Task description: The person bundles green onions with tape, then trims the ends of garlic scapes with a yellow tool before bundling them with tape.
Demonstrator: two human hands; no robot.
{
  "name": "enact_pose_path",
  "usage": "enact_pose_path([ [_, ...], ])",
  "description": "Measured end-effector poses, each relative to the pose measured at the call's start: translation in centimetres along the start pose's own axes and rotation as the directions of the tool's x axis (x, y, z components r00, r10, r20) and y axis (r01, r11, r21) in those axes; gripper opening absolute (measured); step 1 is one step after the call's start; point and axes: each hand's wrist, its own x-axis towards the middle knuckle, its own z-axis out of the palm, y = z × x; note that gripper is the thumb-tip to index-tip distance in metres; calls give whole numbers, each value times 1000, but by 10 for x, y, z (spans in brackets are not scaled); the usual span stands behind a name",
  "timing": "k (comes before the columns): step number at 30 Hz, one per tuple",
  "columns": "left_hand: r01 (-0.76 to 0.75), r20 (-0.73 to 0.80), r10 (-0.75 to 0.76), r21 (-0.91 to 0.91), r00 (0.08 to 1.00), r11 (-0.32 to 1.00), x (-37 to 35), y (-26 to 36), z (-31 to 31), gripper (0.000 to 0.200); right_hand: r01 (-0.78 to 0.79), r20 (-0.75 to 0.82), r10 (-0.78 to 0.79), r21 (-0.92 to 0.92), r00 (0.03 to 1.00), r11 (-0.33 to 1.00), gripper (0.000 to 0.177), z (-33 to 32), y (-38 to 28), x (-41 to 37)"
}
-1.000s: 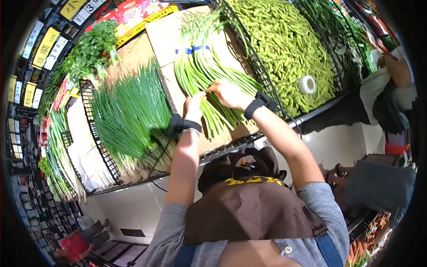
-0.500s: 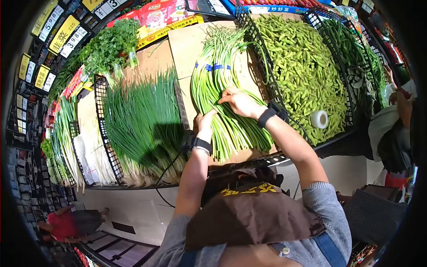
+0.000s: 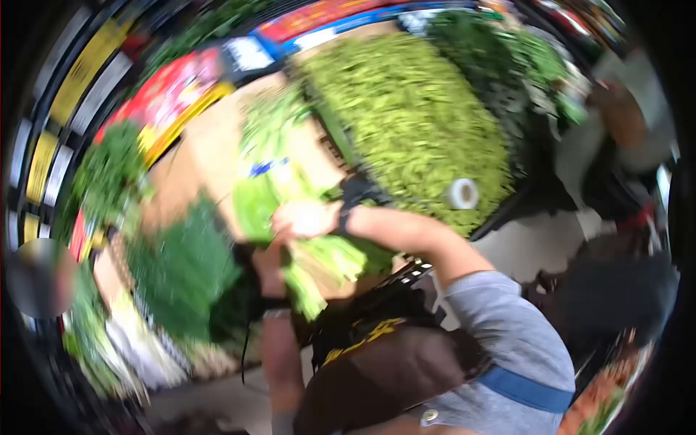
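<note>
Long green garlic scapes (image 3: 254, 206), bundled with blue tape (image 3: 268, 167), lie on cardboard in front of me. Motion smears the whole view. My right hand (image 3: 308, 220) is closed across the middle of the stems, its fingers curled over them. Lower and to the left, my left hand (image 3: 270, 264) is in shadow against the side of the bundle. Its fingers are partly behind my right hand and too blurred to make out. Below my hands the cut ends (image 3: 326, 268) fan apart toward the front edge of the stand.
Green pods (image 3: 413, 123) fill the section to the right, with a white tape roll (image 3: 464, 193) on them. Dark green chives (image 3: 185, 268) lie to the left. Leafy greens (image 3: 109, 174) and price tags (image 3: 90, 65) are farther left. A person (image 3: 623, 116) is at the far right.
My view has swung right and blurred. My right hand has come down and left, close over my left hand. The lower stems, spread evenly before, are now gathered and splayed in clumps.
</note>
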Motion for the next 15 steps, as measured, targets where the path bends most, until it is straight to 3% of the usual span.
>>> enact_pose_path([
  [1,195,-121,-193,8,974,981,-5,12,1,28,342,249,-254,-434,935,833,21,1,1,7],
  [2,116,-159,-114,-1,981,993,52,-94,-73,29,316,240,-243,-337,940,887,15,10,15,11],
  [3,219,-194,-174,243,965,945,8,-5,-30,30,370,348,-213,-489,913,790,16,4,4,17],
  [4,90,-30,-90,13,996,996,-1,0,-30,28,418,402,-221,-511,888,751,17,5,8,20],
  [5,100,11,-102,116,995,988,1,7,-31,25,473,460,-236,-515,856,714,19,10,14,21],
  [6,78,62,-90,182,994,980,4,12,-32,23,532,423,-336,-538,842,654,21,13,21,22],
  [8,45,104,-73,248,992,968,-4,31,-30,21,506,394,-320,-610,862,611,21,14,30,22],
  [9,163,73,-184,230,980,960,-9,40,-31,16,473,365,-300,-672,881,570,22,14,33,22],
  [10,270,55,-287,209,956,940,-7,46,-30,12,456,349,-293,-645,890,613,21,10,38,18],
  [11,281,28,-295,223,955,933,-5,57,-31,11,428,351,-252,-640,902,639,22,5,38,14],
  [13,477,231,-427,-243,874,845,-9,102,-23,16,463,276,-381,-655,882,597,26,0,39,9],
  [15,481,361,-341,-437,868,760,-6,150,-31,21,454,276,-370,-665,887,593,25,-5,36,6],
])
